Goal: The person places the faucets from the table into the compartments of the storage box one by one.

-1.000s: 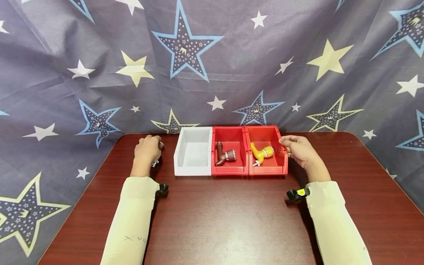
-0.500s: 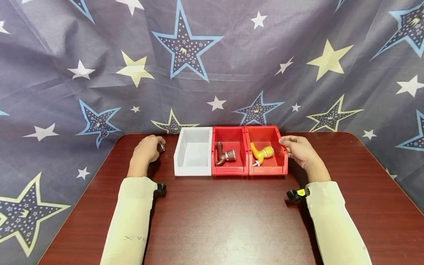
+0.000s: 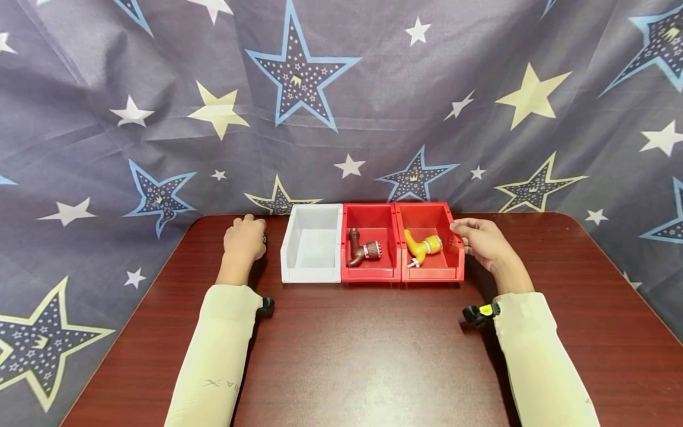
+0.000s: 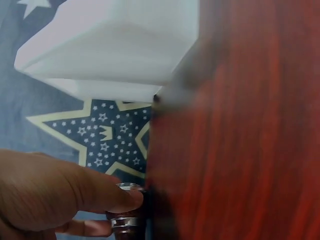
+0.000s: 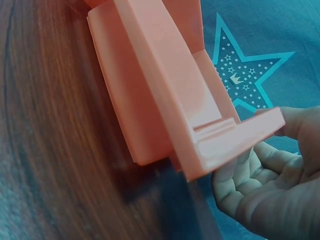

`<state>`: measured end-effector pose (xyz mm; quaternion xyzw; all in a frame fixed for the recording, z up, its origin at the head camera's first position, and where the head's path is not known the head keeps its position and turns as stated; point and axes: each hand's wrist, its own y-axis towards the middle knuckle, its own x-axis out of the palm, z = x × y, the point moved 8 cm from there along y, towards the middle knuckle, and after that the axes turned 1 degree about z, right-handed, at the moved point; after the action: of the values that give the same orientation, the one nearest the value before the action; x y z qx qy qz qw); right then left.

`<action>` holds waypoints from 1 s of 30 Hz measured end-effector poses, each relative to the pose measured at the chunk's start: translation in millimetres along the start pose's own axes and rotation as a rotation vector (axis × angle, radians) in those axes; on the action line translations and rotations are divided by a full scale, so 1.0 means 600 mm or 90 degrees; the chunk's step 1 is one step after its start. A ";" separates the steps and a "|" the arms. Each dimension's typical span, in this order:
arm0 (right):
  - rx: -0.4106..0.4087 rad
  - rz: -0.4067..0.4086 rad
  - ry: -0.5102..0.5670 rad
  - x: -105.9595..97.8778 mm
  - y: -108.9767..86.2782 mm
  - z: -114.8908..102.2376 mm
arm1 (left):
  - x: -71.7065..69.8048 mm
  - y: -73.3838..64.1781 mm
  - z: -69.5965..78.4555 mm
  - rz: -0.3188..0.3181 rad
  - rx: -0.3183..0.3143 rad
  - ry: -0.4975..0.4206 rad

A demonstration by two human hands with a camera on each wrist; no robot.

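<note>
My left hand point(image 3: 244, 238) is at the back left of the table, left of the white bin point(image 3: 311, 274). Between its thumb and fingers it pinches a brown tap point(image 4: 125, 222) with silver rings, mostly hidden behind the hand. My right hand point(image 3: 482, 243) grips the outer side wall of the right-hand red bin point(image 5: 165, 95), thumb on one side and curled fingers on the other. A yellow tap point(image 3: 424, 246) with a silver nozzle lies in that bin. Another brown tap point(image 3: 364, 249) lies in the middle red bin point(image 3: 370, 274).
The three bins stand side by side at the back of the dark red wooden table point(image 3: 352, 356). Right behind them hangs a grey cloth point(image 3: 373, 107) printed with stars. A black wrist camera point(image 3: 480, 313) sits at the right sleeve.
My left hand turned outward, then back, and is now slightly further right with the brown tap; the tap's silver end has gone from sight. The right hand and the bins have stayed put.
</note>
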<state>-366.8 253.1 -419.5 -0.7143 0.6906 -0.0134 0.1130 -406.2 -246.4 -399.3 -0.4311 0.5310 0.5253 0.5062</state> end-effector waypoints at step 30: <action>-0.004 -0.005 0.014 0.003 -0.006 -0.007 | -0.006 -0.010 -0.001 -0.059 0.042 -0.036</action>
<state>-363.9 250.8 -415.3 -0.7171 0.6890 -0.0192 0.1030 -400.1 -247.5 -396.7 -0.4233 0.5132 0.4952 0.5588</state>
